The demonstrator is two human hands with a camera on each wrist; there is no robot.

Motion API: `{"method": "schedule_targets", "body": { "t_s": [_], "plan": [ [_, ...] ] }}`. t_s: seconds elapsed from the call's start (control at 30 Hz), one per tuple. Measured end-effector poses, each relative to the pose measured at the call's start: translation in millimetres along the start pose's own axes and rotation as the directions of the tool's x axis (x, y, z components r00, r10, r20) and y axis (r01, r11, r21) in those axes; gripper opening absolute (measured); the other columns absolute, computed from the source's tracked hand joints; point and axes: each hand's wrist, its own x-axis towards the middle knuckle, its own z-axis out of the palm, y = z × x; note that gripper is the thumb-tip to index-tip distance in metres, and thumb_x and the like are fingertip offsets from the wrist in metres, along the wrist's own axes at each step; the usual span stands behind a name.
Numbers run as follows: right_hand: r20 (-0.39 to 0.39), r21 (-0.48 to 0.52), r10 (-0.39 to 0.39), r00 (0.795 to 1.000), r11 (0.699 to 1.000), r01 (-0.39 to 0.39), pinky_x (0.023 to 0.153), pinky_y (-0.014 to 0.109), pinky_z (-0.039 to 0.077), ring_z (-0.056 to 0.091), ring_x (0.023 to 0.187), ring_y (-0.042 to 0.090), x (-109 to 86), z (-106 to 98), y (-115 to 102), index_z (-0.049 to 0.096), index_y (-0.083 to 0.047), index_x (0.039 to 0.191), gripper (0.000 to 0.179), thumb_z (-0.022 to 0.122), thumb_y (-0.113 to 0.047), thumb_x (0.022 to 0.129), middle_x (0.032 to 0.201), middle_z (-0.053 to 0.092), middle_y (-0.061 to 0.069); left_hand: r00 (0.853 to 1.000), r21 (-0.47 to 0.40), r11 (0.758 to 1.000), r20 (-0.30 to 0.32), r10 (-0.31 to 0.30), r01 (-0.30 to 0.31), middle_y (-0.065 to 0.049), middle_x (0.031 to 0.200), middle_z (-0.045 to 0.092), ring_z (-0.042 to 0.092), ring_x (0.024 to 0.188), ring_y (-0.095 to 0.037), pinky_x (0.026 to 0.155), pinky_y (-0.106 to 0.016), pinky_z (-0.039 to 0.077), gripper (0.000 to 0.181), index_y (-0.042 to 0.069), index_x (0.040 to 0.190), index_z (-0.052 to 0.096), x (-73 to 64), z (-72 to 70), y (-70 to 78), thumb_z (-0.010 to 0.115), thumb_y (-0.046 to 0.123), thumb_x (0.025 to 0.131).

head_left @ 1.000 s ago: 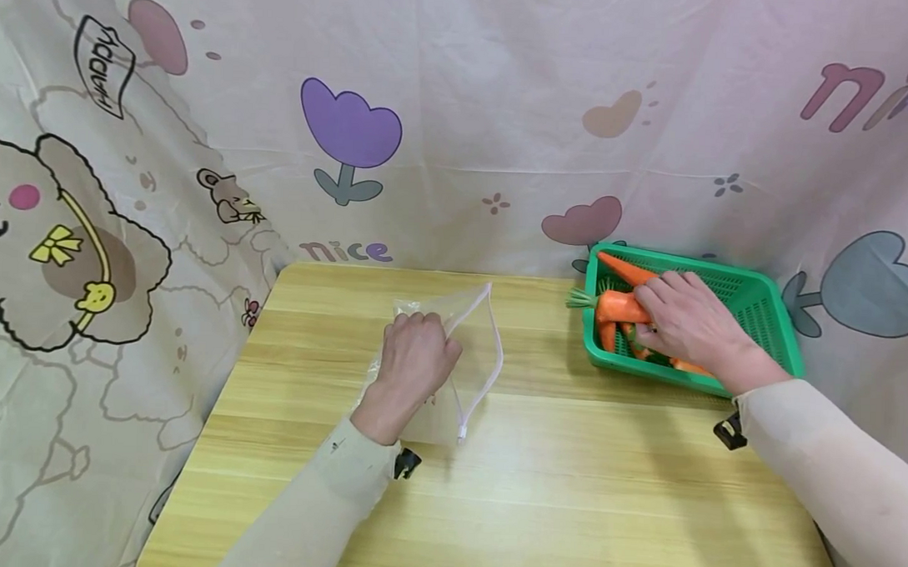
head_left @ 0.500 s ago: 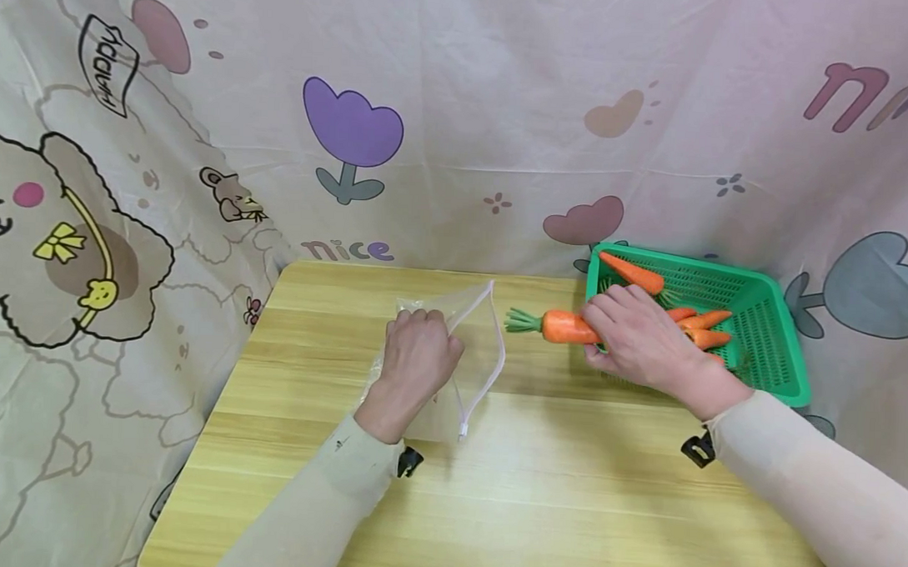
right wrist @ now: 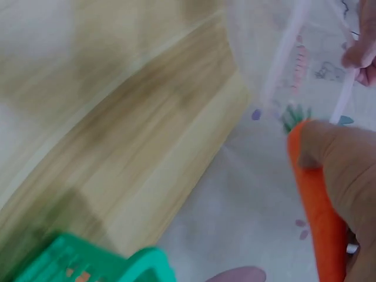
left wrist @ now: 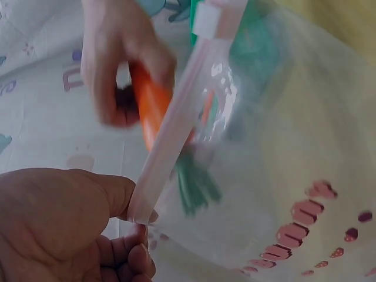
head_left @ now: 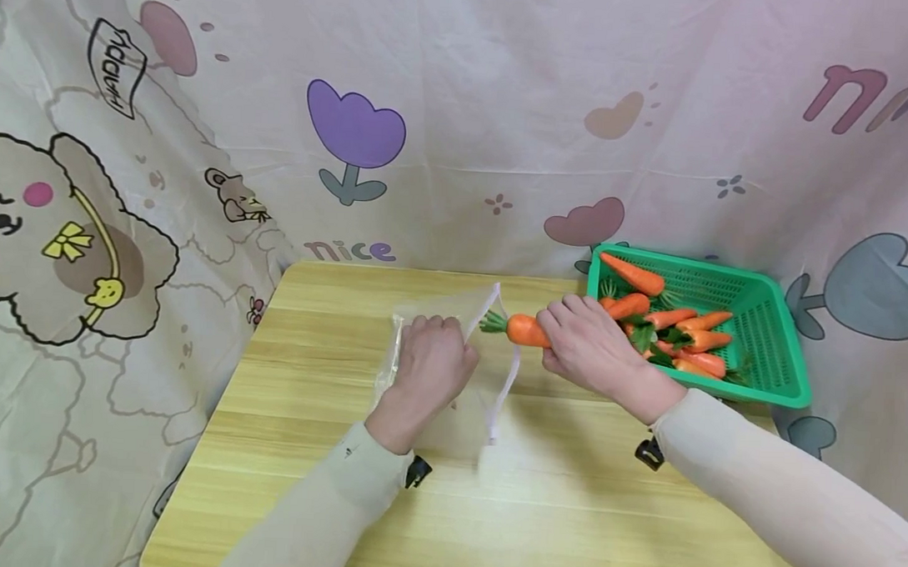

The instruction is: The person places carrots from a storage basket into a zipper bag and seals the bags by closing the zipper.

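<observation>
My left hand (head_left: 434,362) pinches the edge of a clear zip bag (left wrist: 294,147) near its pale pink zip strip; the mouth gapes toward the right. Printed pink lettering shows on the bag in the left wrist view. In my right hand (head_left: 590,342) is an orange carrot (head_left: 526,330), gripped around its body with the green leafy end pointing left. Those leaves stand at the bag's mouth in the head view. The right wrist view shows the thumb lying over the carrot (right wrist: 317,205). The carrot's tapered end is hidden by the right hand in the head view.
A green plastic basket (head_left: 779,328) stands at the table's back right, holding several carrots (head_left: 700,338). Wooden table (head_left: 566,504) spreads beneath the hands. A patterned cloth (head_left: 459,133) hangs behind the table and along its left side.
The right hand has lifted a carrot out of the basket and carried it left to the bag's mouth. My left hand and the bag have shifted slightly right.
</observation>
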Motion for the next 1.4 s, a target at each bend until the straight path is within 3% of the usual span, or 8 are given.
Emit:
{"method": "schedule_targets", "body": {
  "t_s": [0.13, 0.3, 0.6, 0.93, 1.07, 1.2, 1.4],
  "plan": [
    [0.001, -0.005, 0.123, 0.992, 0.992, -0.123, 0.068, 0.043, 0.044, 0.055, 0.078, 0.031, 16.1, 4, -12, 0.059, -0.005, 0.096, 0.029, 0.077, -0.02, 0.078, 0.083, 0.059, 0.008, 0.999, -0.033, 0.999, 0.042, 0.01, -0.009, -0.003, 0.072, 0.053, 0.05, 0.075, -0.026, 0.072, -0.039, 0.042, 0.016, 0.009, 0.078, 0.059, -2.4, 6.9, 11.6, 0.065, 0.018, 0.09],
    [0.005, 0.017, 0.194, 0.981, 0.981, -0.194, 0.068, 0.044, 0.048, 0.056, 0.075, 0.031, 30.2, 8, -27, 0.061, -0.002, 0.094, 0.036, 0.083, -0.023, 0.074, 0.08, 0.061, 0.01, 0.999, -0.044, 0.999, 0.033, 0.025, -0.024, -0.002, 0.071, 0.053, 0.05, 0.073, -0.025, 0.072, -0.038, 0.043, 0.018, 0.011, 0.076, 0.058, -2.2, 11.7, 21.1, 0.068, 0.018, 0.089],
    [0.088, 0.028, 0.256, 0.963, 0.966, -0.259, 0.068, 0.042, 0.047, 0.056, 0.076, 0.029, 31.3, 13, -37, 0.061, -0.002, 0.098, 0.041, 0.086, -0.026, 0.076, 0.082, 0.061, 0.009, 0.999, -0.037, 0.999, 0.016, 0.029, -0.028, -0.001, 0.072, 0.055, 0.051, 0.073, -0.024, 0.072, -0.038, 0.044, 0.014, 0.006, 0.087, 0.067, -1.4, 10.8, 23.4, 0.07, 0.019, 0.091],
    [0.098, 0.031, 0.272, 0.957, 0.961, -0.276, 0.063, 0.039, 0.046, 0.054, 0.075, 0.028, 29.6, 18, -43, 0.061, -0.002, 0.097, 0.04, 0.086, -0.025, 0.076, 0.082, 0.061, 0.008, 0.999, -0.064, 0.997, 0.017, 0.035, -0.034, -0.002, 0.075, 0.059, 0.051, 0.075, -0.025, 0.073, -0.038, 0.043, 0.011, 0.007, 0.092, 0.071, -0.4, 10.0, 25.0, 0.068, 0.018, 0.091],
    [0.113, 0.031, 0.292, 0.95, 0.954, -0.297, 0.062, 0.039, 0.048, 0.054, 0.074, 0.027, 29.5, 19, -42, 0.061, -0.002, 0.096, 0.038, 0.086, -0.025, 0.078, 0.08, 0.06, 0.008, 0.999, -0.076, 0.997, 0.017, 0.03, -0.029, 0.0, 0.072, 0.056, 0.051, 0.074, -0.024, 0.074, -0.038, 0.044, 0.013, 0.011, 0.081, 0.065, 0.5, 8.0, 23.6, 0.068, 0.018, 0.091],
    [0.13, 0.037, 0.346, 0.929, 0.935, -0.353, 0.057, 0.039, 0.047, 0.053, 0.07, 0.026, 32.4, 19, -42, 0.06, -0.003, 0.093, 0.038, 0.085, -0.028, 0.079, 0.076, 0.057, 0.007, 1.0, -0.091, 0.996, 0.006, 0.024, -0.024, 0.0, 0.07, 0.054, 0.051, 0.072, -0.025, 0.071, -0.039, 0.045, 0.023, 0.015, 0.071, 0.054, 2.4, 7.4, 23.4, 0.067, 0.017, 0.09],
    [0.195, 0.032, 0.405, 0.893, 0.908, -0.418, 0.051, 0.038, 0.046, 0.053, 0.068, 0.026, 36.7, 16, -44, 0.06, -0.003, 0.092, 0.039, 0.084, -0.032, 0.083, 0.075, 0.056, 0.007, 1.0, -0.108, 0.994, 0.017, 0.018, -0.016, -0.001, 0.074, 0.057, 0.051, 0.074, -0.025, 0.069, -0.037, 0.043, 0.02, 0.014, 0.073, 0.058, 5.0, 7.8, 25.8, 0.068, 0.017, 0.09]
  ]
}}
